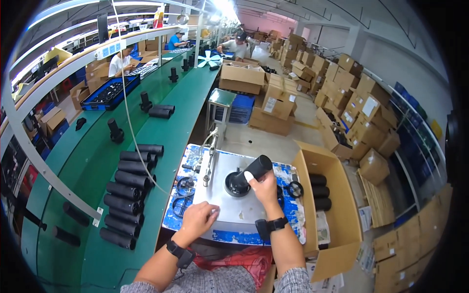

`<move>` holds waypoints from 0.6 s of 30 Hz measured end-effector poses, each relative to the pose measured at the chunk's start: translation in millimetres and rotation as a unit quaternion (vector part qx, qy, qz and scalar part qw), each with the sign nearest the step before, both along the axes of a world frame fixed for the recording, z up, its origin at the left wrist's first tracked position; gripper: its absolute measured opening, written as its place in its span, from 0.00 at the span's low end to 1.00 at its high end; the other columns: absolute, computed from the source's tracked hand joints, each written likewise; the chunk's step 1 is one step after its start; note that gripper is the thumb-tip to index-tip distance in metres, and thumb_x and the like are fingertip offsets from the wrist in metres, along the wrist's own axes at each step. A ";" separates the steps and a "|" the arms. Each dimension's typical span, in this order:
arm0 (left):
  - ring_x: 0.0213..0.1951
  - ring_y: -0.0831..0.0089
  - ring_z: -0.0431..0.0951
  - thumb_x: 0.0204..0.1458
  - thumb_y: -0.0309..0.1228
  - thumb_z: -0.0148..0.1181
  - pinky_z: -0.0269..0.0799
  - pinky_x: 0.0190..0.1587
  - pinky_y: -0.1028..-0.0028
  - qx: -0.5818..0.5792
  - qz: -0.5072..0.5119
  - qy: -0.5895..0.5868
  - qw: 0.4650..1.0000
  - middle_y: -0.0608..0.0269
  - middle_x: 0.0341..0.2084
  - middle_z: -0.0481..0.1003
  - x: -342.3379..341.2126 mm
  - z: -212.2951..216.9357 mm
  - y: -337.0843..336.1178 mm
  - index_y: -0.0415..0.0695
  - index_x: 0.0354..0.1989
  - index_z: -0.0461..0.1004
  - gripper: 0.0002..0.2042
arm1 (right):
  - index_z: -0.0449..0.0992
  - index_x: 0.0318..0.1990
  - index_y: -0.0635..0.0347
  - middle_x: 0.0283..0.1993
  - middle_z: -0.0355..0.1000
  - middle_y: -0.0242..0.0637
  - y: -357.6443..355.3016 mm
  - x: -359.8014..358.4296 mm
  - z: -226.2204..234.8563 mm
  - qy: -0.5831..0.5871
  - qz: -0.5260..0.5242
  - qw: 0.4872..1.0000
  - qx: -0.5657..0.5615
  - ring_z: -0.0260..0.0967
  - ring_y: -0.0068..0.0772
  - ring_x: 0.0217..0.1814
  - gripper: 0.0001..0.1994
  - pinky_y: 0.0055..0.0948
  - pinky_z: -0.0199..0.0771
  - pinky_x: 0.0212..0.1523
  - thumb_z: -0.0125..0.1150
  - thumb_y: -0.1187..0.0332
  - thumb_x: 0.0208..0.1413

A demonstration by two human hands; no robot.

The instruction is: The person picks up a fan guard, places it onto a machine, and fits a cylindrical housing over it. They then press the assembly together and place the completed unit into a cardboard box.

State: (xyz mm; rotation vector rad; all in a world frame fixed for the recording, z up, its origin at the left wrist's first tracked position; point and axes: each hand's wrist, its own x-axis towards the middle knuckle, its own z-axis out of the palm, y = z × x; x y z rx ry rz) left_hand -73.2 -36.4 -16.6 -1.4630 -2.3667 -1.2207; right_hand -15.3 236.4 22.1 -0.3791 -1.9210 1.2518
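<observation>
My right hand (264,188) is closed around a black tube (257,167), which tilts up to the right. The tube's lower end is at a round black fitting (237,183) on the metal plate (222,171) before me; whether they are joined cannot be made out. My left hand (198,218) is at the plate's near left edge, fingers curled in, with nothing visible in them. A metal clamp-like fixture (210,161) stands at the plate's far left. Black ring-shaped parts (181,205) lie left of the plate, and a black handwheel-like ring (295,189) lies to its right.
On the green bench (168,128) at left lie several black tubes (120,207), with black fittings (116,131) standing farther back. An open carton (337,229) holding black tubes is close on my right. A thin pale cord (128,115) hangs at left. Cartons (273,105) and people are farther off.
</observation>
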 end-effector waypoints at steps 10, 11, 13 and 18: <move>0.30 0.62 0.77 0.56 0.31 0.69 0.68 0.35 0.62 0.040 0.037 0.085 0.995 0.65 0.25 0.73 8.0 -5.6 3.2 0.50 0.38 0.85 0.03 | 0.74 0.56 0.62 0.54 0.81 0.52 -21.0 -15.1 10.2 -0.223 -0.042 0.958 0.173 0.81 0.52 0.55 0.31 0.42 0.80 0.55 0.81 0.60 0.47; 0.31 0.62 0.77 0.56 0.31 0.69 0.67 0.35 0.61 0.035 0.038 0.087 0.995 0.65 0.25 0.73 7.5 -5.0 2.4 0.50 0.38 0.85 0.03 | 0.73 0.56 0.62 0.55 0.81 0.49 -15.8 -14.7 11.1 -0.227 0.009 0.963 0.145 0.80 0.47 0.57 0.31 0.41 0.80 0.56 0.82 0.60 0.47; 0.32 0.62 0.77 0.56 0.31 0.69 0.67 0.36 0.61 0.024 0.041 0.089 0.995 0.65 0.26 0.73 8.6 -3.0 0.7 0.51 0.37 0.85 0.03 | 0.73 0.57 0.61 0.57 0.81 0.47 -4.5 -12.2 5.6 -0.233 0.060 0.964 0.116 0.80 0.41 0.59 0.32 0.41 0.79 0.57 0.83 0.61 0.47; 0.31 0.64 0.76 0.58 0.28 0.67 0.68 0.36 0.64 0.024 0.025 0.078 0.996 0.63 0.26 0.73 5.5 -0.5 0.5 0.47 0.38 0.84 0.03 | 0.74 0.57 0.61 0.54 0.82 0.47 6.2 -16.8 -11.7 -0.137 0.121 0.981 0.071 0.81 0.42 0.56 0.33 0.40 0.80 0.56 0.85 0.60 0.45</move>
